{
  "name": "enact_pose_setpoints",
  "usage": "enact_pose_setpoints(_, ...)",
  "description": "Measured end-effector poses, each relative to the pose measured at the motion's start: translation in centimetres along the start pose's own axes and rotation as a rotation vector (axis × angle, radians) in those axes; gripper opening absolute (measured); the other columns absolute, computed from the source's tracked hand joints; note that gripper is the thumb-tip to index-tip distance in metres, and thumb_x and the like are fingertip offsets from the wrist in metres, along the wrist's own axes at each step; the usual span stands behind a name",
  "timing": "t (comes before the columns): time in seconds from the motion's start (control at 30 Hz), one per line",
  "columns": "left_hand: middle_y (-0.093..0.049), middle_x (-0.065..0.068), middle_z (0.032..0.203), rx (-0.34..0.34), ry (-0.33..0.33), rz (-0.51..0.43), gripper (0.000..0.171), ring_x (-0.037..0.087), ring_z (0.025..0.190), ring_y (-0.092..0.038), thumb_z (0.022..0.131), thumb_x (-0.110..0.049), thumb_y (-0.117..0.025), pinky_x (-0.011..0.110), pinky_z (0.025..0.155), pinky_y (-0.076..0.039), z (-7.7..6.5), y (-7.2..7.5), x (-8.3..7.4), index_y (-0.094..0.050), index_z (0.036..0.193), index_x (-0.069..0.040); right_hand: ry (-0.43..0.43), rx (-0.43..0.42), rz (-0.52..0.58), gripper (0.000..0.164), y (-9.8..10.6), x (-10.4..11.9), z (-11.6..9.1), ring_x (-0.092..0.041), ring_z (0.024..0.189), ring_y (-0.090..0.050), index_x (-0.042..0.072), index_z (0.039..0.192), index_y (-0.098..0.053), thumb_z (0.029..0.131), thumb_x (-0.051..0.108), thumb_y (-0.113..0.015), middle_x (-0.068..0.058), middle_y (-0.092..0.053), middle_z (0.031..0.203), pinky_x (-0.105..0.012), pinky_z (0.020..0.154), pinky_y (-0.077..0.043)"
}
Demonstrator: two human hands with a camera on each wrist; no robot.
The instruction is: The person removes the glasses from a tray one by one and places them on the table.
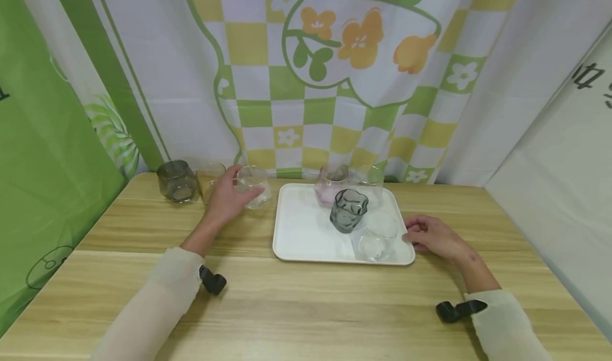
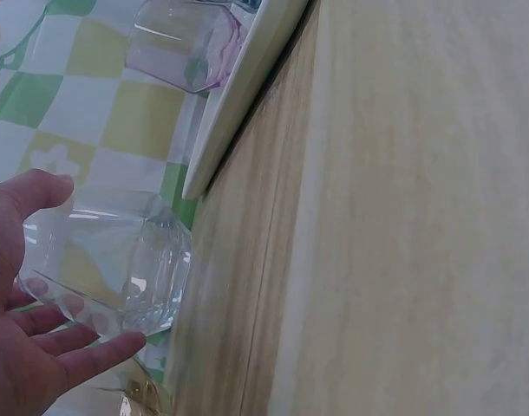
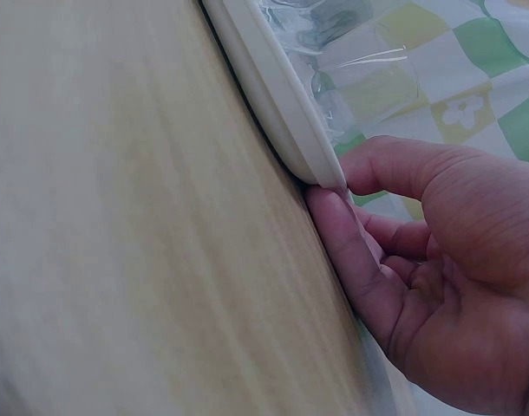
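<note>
My left hand is around a clear glass left of the tray, thumb on one side and fingers on the other. The left wrist view shows this glass upright, its base close by the tabletop. My right hand pinches the right edge of a white tray between thumb and fingers, near the front corner. On the tray stand a pink glass, a grey wavy glass and two clear glasses, one at the back and one in front.
Left of my left hand, an amber glass and a dark grey glass stand by the table's back edge. The wooden table meets a patterned curtain behind. Another hanging cloth borders the right side.
</note>
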State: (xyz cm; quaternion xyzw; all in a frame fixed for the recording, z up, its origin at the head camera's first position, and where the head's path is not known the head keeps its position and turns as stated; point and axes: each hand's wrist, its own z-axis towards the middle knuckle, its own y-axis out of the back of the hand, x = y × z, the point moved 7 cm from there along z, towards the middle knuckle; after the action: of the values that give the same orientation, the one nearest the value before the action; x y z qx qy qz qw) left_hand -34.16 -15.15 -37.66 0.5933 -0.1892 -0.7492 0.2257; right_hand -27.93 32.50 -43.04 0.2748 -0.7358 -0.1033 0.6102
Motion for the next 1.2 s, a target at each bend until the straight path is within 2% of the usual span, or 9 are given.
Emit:
enact_pose_setpoints(0.53, -0.047, 0.025, 0.15, 0.019, 0.021, 0.031, 0.086, 0.042, 0.132, -0.047, 0.092, -0.041, -0.077, 0.059, 0.104, -0.043, 0.53, 0.03, 0.46, -0.035, 0.157, -0.002, 0.013, 0.003, -0.01, 0.049, -0.06, 0.3, 0.23, -0.023, 0.096, -0.061, -0.012, 0.136, -0.049, 0.099, 0.014, -0.069, -0.017, -0.057, 0.111, -0.032, 0.08, -0.06)
enact_pose_setpoints(0.83, -0.045, 0.026, 0.15, 0.068, 0.0, 0.128, 0.086, 0.046, 0.138, -0.04, 0.097, -0.042, -0.07, 0.063, 0.11, -0.036, 0.67, -0.28, 0.27, -0.026, 0.161, -0.004, 0.016, -0.001, -0.006, 0.049, -0.02, 0.04, 0.24, -0.021, 0.095, -0.061, -0.013, 0.136, -0.049, 0.098, 0.013, -0.069, -0.017, -0.057, 0.11, -0.031, 0.079, -0.06)
enact_pose_setpoints(1.0, -0.043, 0.026, 0.152, 0.082, -0.002, 0.136, 0.086, 0.048, 0.142, -0.034, 0.098, -0.041, -0.068, 0.065, 0.113, -0.031, 0.46, -0.33, 0.13, -0.024, 0.162, -0.003, 0.008, -0.006, -0.007, 0.05, -0.13, -0.04, 0.02, -0.02, 0.095, -0.061, -0.013, 0.135, -0.05, 0.098, 0.013, -0.07, -0.016, -0.058, 0.109, -0.031, 0.079, -0.06)
enact_pose_setpoints(1.2, -0.043, 0.028, 0.152, 0.076, -0.013, 0.15, 0.086, 0.048, 0.142, -0.035, 0.098, -0.041, -0.068, 0.065, 0.113, -0.031, 0.54, -0.39, 0.1, -0.025, 0.161, -0.001, 0.003, -0.004, -0.013, 0.049, -0.01, 0.04, -0.08, -0.021, 0.095, -0.061, -0.013, 0.136, -0.049, 0.098, 0.013, -0.069, -0.017, -0.057, 0.11, -0.031, 0.079, -0.06)
